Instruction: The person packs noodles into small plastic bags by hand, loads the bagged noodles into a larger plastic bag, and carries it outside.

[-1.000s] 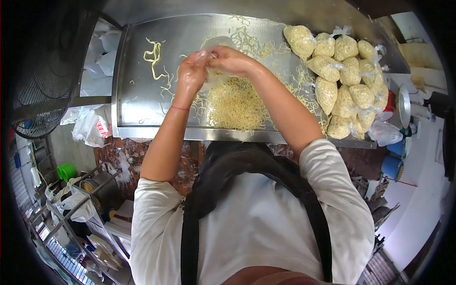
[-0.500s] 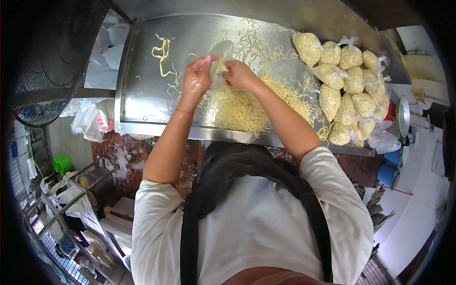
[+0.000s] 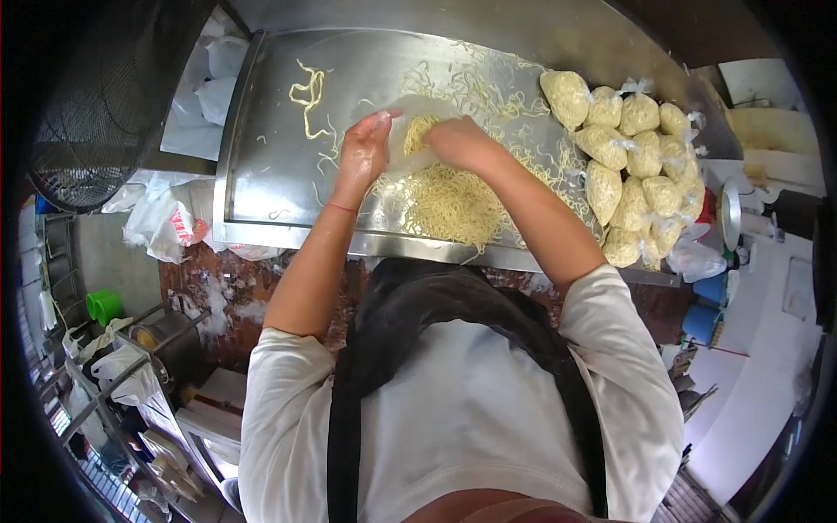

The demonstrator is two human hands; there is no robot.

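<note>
My L hand (image 3: pixel 363 155) pinches clear bag (image 3: pixel 398 150) by noodle pile (image 3: pixel 455 207) on table (image 3: pixel 270 179). My R hand (image 3: pixel 462 143)'s at noodles (image 3: pixel 420 133) in bag, can't tell if gripping tbh. Imo hold rim wide, ease strands deep w/o snagging bag.

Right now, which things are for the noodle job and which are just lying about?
For the job:
left hand
right hand
clear bag
noodle pile
filled bags
metal table

Just lying about, it seems:
green tub
blue tubs
white bag with red print
</note>
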